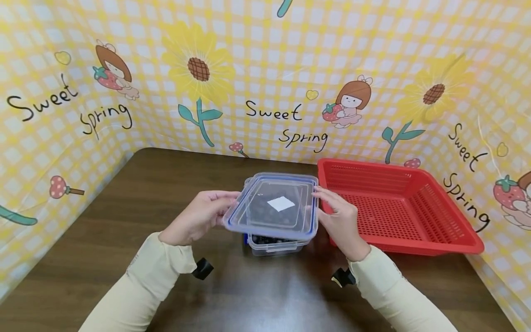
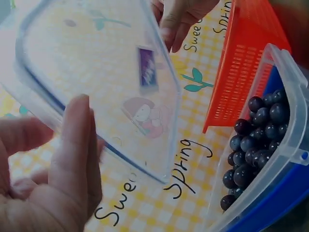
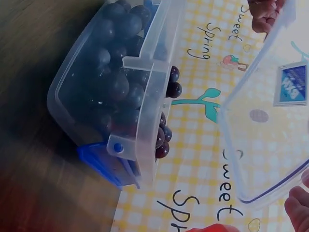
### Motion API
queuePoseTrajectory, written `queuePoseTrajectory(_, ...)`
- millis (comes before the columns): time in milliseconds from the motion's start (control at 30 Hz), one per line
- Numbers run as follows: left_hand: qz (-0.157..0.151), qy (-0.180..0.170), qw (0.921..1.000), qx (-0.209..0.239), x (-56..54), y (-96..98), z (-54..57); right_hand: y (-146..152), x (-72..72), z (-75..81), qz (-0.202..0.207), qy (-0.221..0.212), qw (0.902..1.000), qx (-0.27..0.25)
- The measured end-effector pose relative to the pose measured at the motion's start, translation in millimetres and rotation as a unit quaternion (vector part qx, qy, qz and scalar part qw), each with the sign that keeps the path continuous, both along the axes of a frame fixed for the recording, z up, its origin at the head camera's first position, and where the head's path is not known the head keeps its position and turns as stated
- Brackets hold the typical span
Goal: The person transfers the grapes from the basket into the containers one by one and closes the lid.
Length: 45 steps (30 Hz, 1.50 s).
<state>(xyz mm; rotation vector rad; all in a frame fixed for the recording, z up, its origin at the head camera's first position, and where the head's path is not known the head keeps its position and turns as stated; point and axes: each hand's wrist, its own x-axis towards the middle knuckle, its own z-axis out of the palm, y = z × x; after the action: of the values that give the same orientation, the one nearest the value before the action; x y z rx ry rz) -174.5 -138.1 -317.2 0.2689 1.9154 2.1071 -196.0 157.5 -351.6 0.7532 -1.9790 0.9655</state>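
Lid (image 1: pixel 271 216), clear and edged with a blue seal, is held over the plastic box (image 1: pixel 277 249), tilted; the wrist views show a gap between its rim and the box. Left hand (image 1: pixel 202 214) pinches the lid's left edge, and right hand (image 1: pixel 339 220) grips the opposite edge, fingers and thumb both bent onto it. A white label (image 1: pixel 280 203) sits near the lid's middle. Dark round fruit (image 2: pixel 253 140) fills the box, some of it rising above the rim. A blue clip (image 3: pixel 108 164) hangs along one side of the box.

To the left, a wide stretch of bare wood runs from the box to the edge of the table (image 1: pixel 166 177); another stretch lies in front. Room is tighter to the right: the red basket (image 1: pixel 415 246) stands near the box, its left rim close behind the right hand. Patterned cloth (image 1: pixel 265 64) rises along the table's back edge and both sides.
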Motion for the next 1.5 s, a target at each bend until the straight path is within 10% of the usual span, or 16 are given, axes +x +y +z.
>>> queuePoseTrajectory(100,0.024,0.085,0.9960,-0.012,-2.1,5.5,-9.8,-1,1.2,3.1,0.010,-0.019,0.9985,-0.050)
queuePoseTrajectory(167,0.052,0.192,0.9781,-0.060,-5.1,10.3,-20.8,0,2.1,6.3,0.015,-0.037,0.9961,-0.078)
queuePoseTrajectory(333,0.169,0.435,0.8763,-0.119,-20.3,24.8,-48.9,-2,4.5,14.3,0.023,-0.083,0.9883,-0.126)
queuePoseTrajectory(467,0.242,0.500,0.8304,-0.043,-32.6,37.5,-59.1,-7,5.7,17.2,0.023,-0.107,0.9825,-0.151)
queuePoseTrajectory(600,0.278,0.504,0.8160,0.053,-36.2,47.1,-58.3,-12,3.7,18.0,0.030,-0.103,0.9797,-0.170)
queuePoseTrajectory(833,0.279,0.458,0.8311,0.146,-31.0,53.5,-51.7,-21,-0.6,20.2,0.038,-0.118,0.9676,-0.220)
queuePoseTrajectory(1167,0.305,0.402,0.8585,0.090,-27.8,51.1,-48.9,-23,-3.8,23.9,0.013,-0.177,0.9597,-0.218)
queuePoseTrajectory(1367,0.310,0.294,0.9013,0.070,-31.1,50.2,-34.8,-23,-12.7,34.7,-0.013,-0.246,0.9472,-0.206)
queuePoseTrajectory(1500,0.301,0.189,0.9335,0.049,-33.5,49.1,-21.8,-21,-22.7,47.4,-0.021,-0.342,0.9182,-0.199)
